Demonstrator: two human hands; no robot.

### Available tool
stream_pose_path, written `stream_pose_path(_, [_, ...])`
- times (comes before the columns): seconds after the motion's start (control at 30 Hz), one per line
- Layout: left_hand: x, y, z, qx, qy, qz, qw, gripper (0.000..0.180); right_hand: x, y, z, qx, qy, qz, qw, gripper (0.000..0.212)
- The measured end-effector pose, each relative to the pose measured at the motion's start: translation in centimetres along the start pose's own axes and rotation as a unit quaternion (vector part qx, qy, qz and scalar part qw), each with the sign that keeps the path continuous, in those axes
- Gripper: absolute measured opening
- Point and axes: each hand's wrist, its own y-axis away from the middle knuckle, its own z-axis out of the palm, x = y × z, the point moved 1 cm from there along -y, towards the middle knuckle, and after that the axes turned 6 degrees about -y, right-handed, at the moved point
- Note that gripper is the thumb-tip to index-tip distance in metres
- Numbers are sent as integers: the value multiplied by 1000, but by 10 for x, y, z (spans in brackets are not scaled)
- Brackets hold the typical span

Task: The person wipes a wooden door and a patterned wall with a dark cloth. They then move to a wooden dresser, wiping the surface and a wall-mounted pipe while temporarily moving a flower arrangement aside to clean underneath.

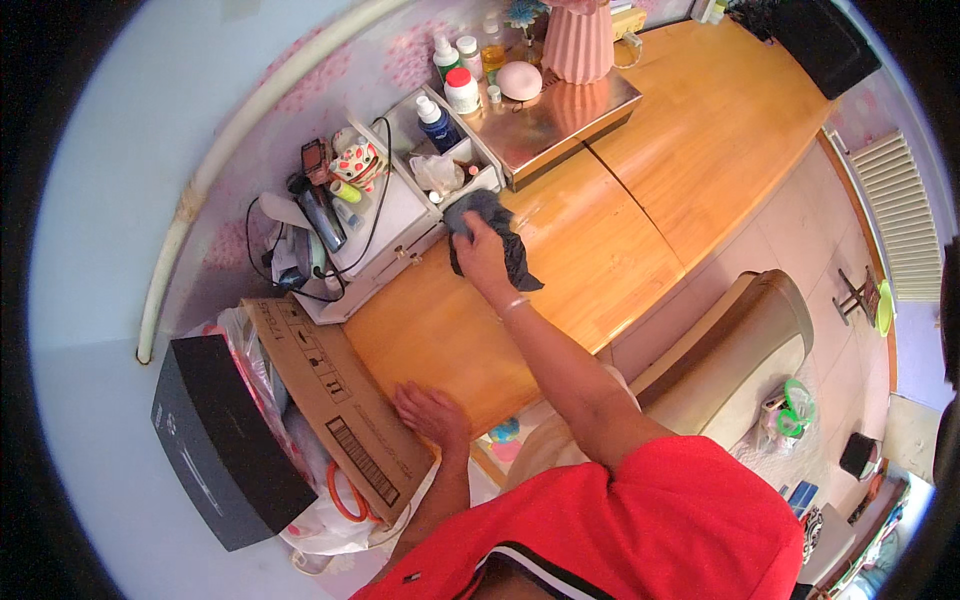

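My right hand (482,256) is closed on a dark grey cloth (516,258), pressing it to the wooden tabletop (590,230). The cloth bunches against the front corner of a white organizer (412,232), and one end trails over the wood. Near the table's front left edge, my left hand (432,412) lies flat with its fingers stretched out, beside a cardboard box (335,400). In the organizer's open tray stand a blue pump bottle (437,125) and a crumpled clear plastic bag (437,174).
Behind the cloth, a shiny metallic box (560,125) carries a pink ribbed vase (578,45), a pink round object (519,81) and several bottles. A corded dryer-like appliance (322,215) lies on the organizer. A black box (225,440) stands left, and a padded chair (725,345) right.
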Motion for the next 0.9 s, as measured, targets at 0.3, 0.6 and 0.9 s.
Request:
stream_pose_path(0.3, [-4,5,5,4,-8,10,1000,42,-20,-27,-13,108,-175,13,979,23])
stream_pose_path(0.6, [-1,5,2,12,23,2,1000,46,-10,-20,-41,85,-168,139,972,19])
stream_pose_path(0.9, [9,-1,-4,-11,10,-2,1000,41,-10,-7,-24,-112,245,73,960,27])
